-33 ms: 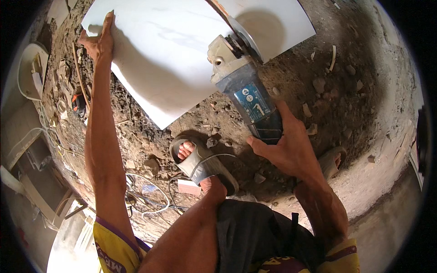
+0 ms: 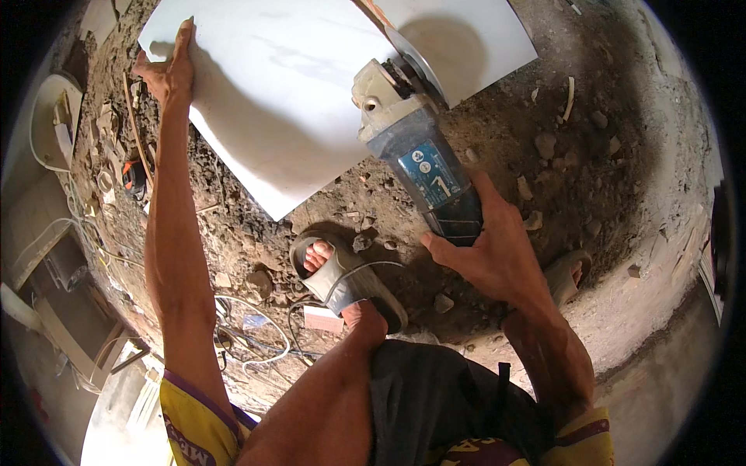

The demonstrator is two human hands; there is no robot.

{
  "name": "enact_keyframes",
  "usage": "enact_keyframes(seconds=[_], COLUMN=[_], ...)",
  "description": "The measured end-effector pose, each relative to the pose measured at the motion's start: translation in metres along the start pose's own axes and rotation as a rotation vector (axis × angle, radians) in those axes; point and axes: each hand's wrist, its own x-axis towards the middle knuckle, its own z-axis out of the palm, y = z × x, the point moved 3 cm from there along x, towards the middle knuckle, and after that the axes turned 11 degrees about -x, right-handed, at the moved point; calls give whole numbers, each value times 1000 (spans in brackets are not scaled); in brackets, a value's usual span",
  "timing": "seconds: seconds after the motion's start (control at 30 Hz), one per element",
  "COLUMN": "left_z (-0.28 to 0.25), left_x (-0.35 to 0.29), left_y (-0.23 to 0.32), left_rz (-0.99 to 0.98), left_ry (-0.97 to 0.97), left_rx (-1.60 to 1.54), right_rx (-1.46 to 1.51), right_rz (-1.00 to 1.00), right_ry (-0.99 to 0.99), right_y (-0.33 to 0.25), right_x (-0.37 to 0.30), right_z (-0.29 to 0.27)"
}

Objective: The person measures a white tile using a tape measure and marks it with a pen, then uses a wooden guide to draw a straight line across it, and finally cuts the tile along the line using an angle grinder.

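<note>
A large glossy white tile [image 2: 264,101] lies on the rubble ground in front of me. At its left edge is my left hand [image 2: 169,76], one digit stretched over the top face and the others bent at the rim, gripping it. My right hand [image 2: 493,248] is closed round the rear body of a blue-and-grey angle grinder [image 2: 427,171]. The grinder's disc [image 2: 420,66] stands on edge at a cut line with reddish dust, between the large part and a right-hand part of the tile [image 2: 482,46]. Whether the disc spins cannot be told.
My sandalled left foot [image 2: 318,268] is below the tile; another sandal [image 2: 567,276] shows at right. Cables [image 2: 264,353] lie at lower left. A tape measure [image 2: 134,179] and a tub [image 2: 54,120] sit at left. Stones [image 2: 545,145] dot the soil beside a rough wall base.
</note>
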Motion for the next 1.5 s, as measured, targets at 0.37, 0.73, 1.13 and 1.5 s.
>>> enact_keyframes(seconds=[0.37,0.73,1.13,1.5], left_z=[0,-3,-4,3], left_x=[2,12,7,6], left_y=[-3,-10,-1,-4], left_rz=[70,74,-2,28], left_ry=[23,-7,20,67], left_rx=[-51,6,45,11], right_rx=[-7,89,72,61], right_rz=[-42,-1,81,48], right_ry=[-10,-11,-58,-14], right_y=[-1,3,22,29], right_x=[8,12,-1,-14], right_z=[-1,2,3,5])
